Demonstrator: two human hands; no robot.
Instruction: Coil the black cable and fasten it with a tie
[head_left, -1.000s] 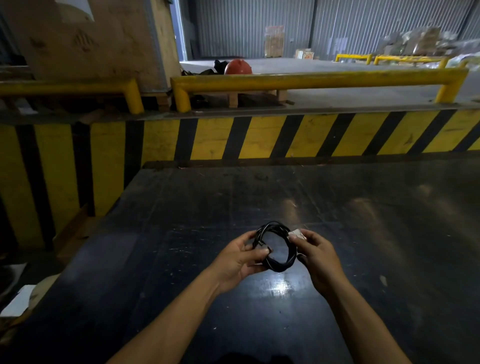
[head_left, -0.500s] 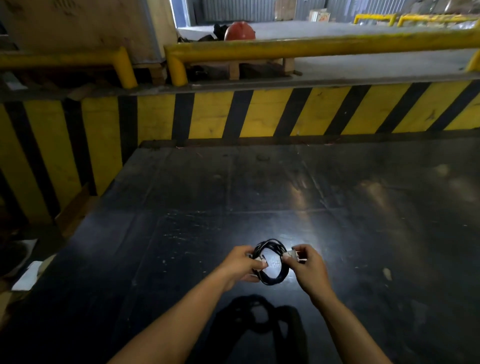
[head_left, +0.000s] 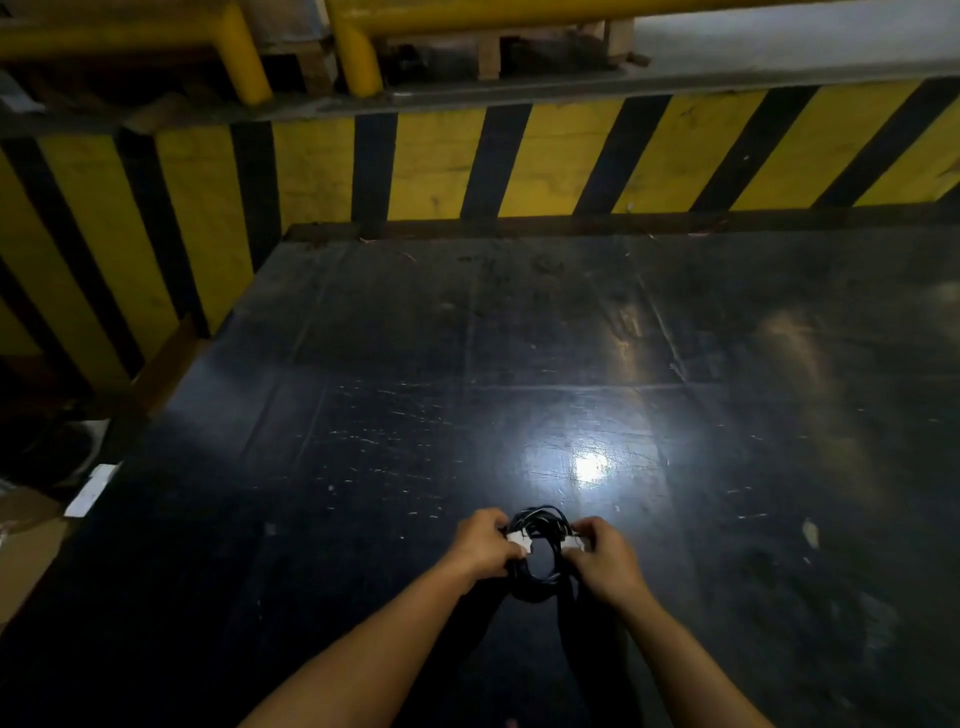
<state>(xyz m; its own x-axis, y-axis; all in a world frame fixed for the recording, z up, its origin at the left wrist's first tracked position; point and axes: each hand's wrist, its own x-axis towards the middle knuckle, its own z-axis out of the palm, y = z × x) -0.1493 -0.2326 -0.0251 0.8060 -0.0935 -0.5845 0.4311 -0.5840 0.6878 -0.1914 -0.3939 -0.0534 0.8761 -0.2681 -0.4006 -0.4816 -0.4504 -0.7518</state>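
The black cable (head_left: 537, 587) is wound into a small round coil, held low over the dark table (head_left: 415, 415) near its front. My left hand (head_left: 480, 543) grips the coil's left side and pinches a small white piece (head_left: 518, 540). My right hand (head_left: 605, 558) grips the right side and pinches another white piece (head_left: 574, 543). Whether these white pieces are tie ends or connectors cannot be told. The lower arc of the coil hangs between my wrists.
A yellow and black striped wall (head_left: 519, 161) runs along the table's far edge and down its left side. Yellow guard rails (head_left: 358, 52) stand above it. Cardboard and white scraps (head_left: 88, 491) lie on the floor at the left.
The camera has tilted downward. Both hands have lowered the coil toward the table, and a white piece now shows at each hand instead of only at the right.
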